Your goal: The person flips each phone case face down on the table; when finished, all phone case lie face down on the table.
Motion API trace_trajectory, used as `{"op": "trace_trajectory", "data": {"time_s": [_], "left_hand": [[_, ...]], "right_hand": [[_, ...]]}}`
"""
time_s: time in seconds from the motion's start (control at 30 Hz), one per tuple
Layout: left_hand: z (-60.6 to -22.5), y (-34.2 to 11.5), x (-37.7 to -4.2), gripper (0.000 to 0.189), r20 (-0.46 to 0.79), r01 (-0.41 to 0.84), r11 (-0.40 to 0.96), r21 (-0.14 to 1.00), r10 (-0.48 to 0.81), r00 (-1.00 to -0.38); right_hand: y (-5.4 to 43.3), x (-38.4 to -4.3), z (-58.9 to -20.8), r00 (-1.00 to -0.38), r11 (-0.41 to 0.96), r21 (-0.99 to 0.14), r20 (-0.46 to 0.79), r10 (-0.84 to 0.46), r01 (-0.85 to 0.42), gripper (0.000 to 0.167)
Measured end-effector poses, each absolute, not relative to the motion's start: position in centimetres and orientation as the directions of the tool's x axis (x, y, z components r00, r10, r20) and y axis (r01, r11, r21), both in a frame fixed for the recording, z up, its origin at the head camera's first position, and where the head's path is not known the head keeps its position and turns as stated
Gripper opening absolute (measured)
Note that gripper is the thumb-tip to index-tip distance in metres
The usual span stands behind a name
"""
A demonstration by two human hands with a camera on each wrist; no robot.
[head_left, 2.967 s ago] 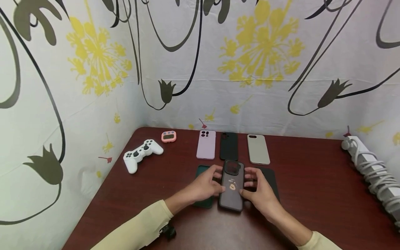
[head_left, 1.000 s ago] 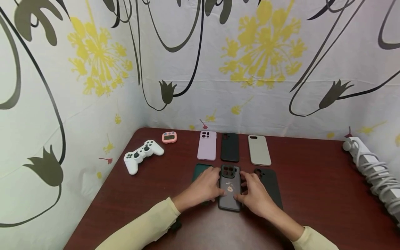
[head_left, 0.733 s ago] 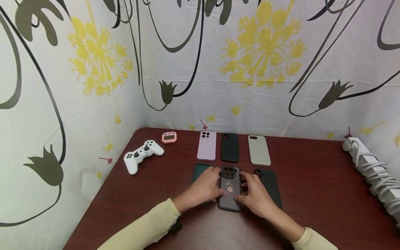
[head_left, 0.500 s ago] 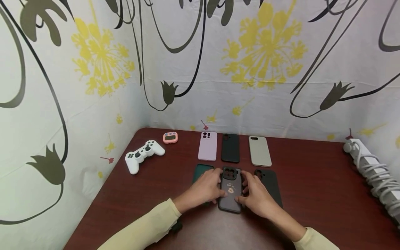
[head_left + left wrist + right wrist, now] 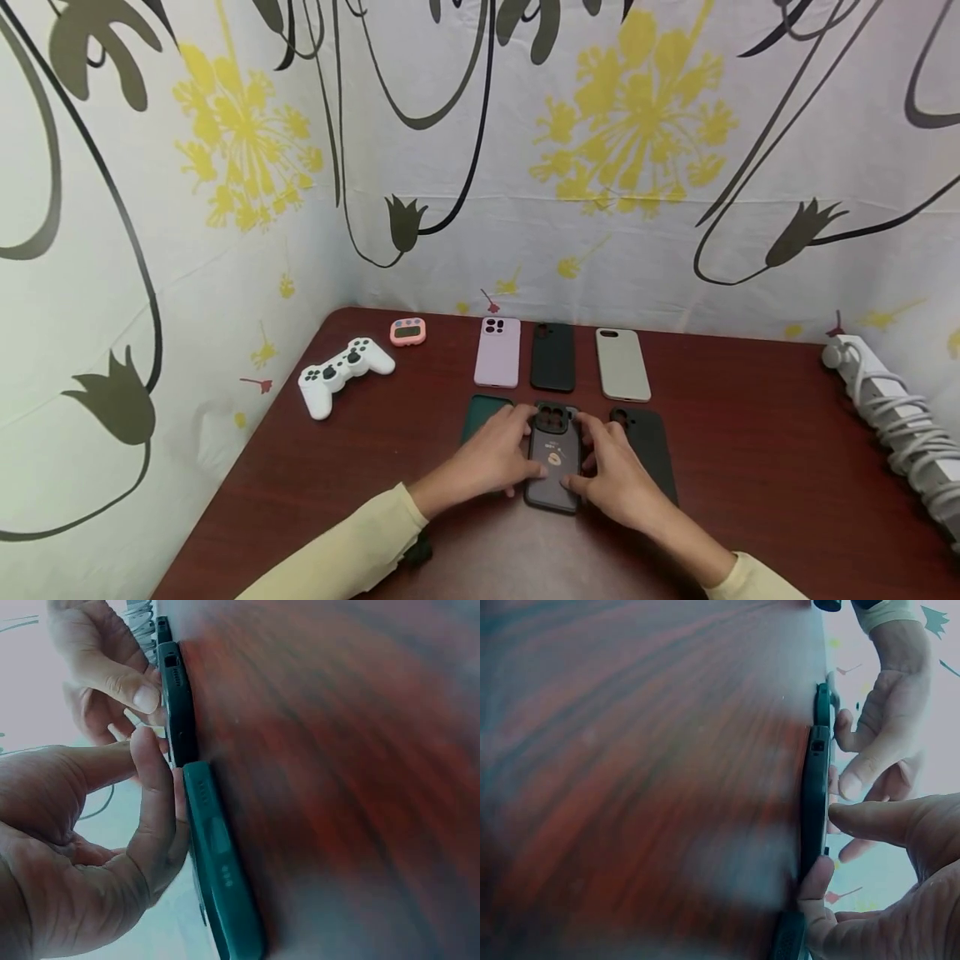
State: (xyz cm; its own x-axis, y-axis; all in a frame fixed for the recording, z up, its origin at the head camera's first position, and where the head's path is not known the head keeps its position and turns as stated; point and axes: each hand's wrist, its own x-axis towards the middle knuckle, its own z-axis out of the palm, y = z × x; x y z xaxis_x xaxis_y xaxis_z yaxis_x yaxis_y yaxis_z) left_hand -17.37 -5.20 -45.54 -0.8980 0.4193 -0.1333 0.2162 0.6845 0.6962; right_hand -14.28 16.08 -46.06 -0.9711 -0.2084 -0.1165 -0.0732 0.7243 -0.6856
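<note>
A smoky translucent phone case (image 5: 551, 487) with a black frame, camera cut-outs and a small emblem lies flat on the table. My left hand (image 5: 491, 454) holds its left edge, thumb on the back and fingers near the upper corner. On the opposite edge my right hand (image 5: 618, 475) grips it with thumb and fingers. Under my left hand, partly hidden, is a green case (image 5: 480, 412); the left wrist view shows its green end (image 5: 225, 877) beside the smoky one. A dark case (image 5: 652, 446) lies right of my right hand, partly covered by it.
Behind stand three cases in a row: lilac (image 5: 497, 358), black (image 5: 552, 362) and beige (image 5: 624, 367). At left are a white game controller (image 5: 345, 372) and a pink timer (image 5: 407, 332). A cable-wrapped white power strip (image 5: 892, 408) lies along the right.
Three seconds ago the smoky case was held raised and tilted between both hands; it has come down flat between the green and dark cases. Over the last second hands and case barely move.
</note>
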Motion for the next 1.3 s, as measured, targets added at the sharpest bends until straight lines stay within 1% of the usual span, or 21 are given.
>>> {"op": "trace_trajectory", "data": {"time_s": [0.1, 0.23, 0.33, 0.43, 0.63, 0.8, 0.87, 0.97, 1.13, 1.3], "left_hand": [[-45.4, -6.0, -17.3, 0.079, -0.114, 0.22, 0.669, 0.71, 0.418, -0.901], [-44.8, -7.5, -17.2, 0.081, -0.108, 0.248, 0.678, 0.692, 0.436, -0.893], [-44.0, -8.7, -17.1, 0.083, -0.113, 0.243, 0.663, 0.709, 0.447, -0.888], [-43.2, -10.0, -17.1, 0.082, -0.106, 0.228, 0.646, 0.729, 0.434, -0.895], [-43.1, -12.9, -17.5, 0.081, -0.083, 0.19, 0.62, 0.761, 0.385, -0.919], [-44.1, -15.1, -18.5, 0.076, -0.151, 0.037, 0.506, 0.862, 0.326, -0.933], [-44.6, -15.8, -18.9, 0.073, -0.188, -0.026, 0.451, 0.892, 0.32, -0.929], [-45.1, -16.7, -19.3, 0.069, -0.23, -0.083, 0.4, 0.913, 0.335, -0.914], [-45.7, -17.5, -19.7, 0.058, -0.231, -0.095, 0.341, 0.935, 0.384, -0.894], [-46.2, -17.7, -19.8, 0.052, -0.229, -0.1, 0.317, 0.943, 0.4, -0.888]], "right_hand": [[15.9, -14.1, -45.9, -0.974, 0.725, -0.683, -0.099, -0.203, -0.082, 0.09], [15.4, -13.7, -45.5, -0.979, 0.707, -0.696, -0.03, -0.202, -0.125, 0.079], [14.9, -13.7, -45.3, -0.977, 0.656, -0.739, 0.014, -0.214, -0.154, 0.071], [14.4, -13.7, -45.2, -0.972, 0.582, -0.797, 0.027, -0.235, -0.163, 0.068], [13.2, -14.1, -45.2, -0.967, 0.485, -0.87, -0.038, -0.253, -0.092, 0.069], [11.9, -14.3, -45.2, -0.951, 0.388, -0.921, -0.149, -0.27, 0.034, 0.076], [11.5, -14.3, -45.1, -0.939, 0.351, -0.933, -0.189, -0.287, 0.08, 0.078], [10.9, -14.4, -45.2, -0.919, 0.301, -0.946, -0.219, -0.329, 0.117, 0.078], [10.5, -14.5, -45.2, -0.891, 0.223, -0.963, -0.229, -0.391, 0.15, 0.075], [9.9, -14.1, -45.0, -0.889, 0.232, -0.959, -0.246, -0.386, 0.164, 0.075]]}}
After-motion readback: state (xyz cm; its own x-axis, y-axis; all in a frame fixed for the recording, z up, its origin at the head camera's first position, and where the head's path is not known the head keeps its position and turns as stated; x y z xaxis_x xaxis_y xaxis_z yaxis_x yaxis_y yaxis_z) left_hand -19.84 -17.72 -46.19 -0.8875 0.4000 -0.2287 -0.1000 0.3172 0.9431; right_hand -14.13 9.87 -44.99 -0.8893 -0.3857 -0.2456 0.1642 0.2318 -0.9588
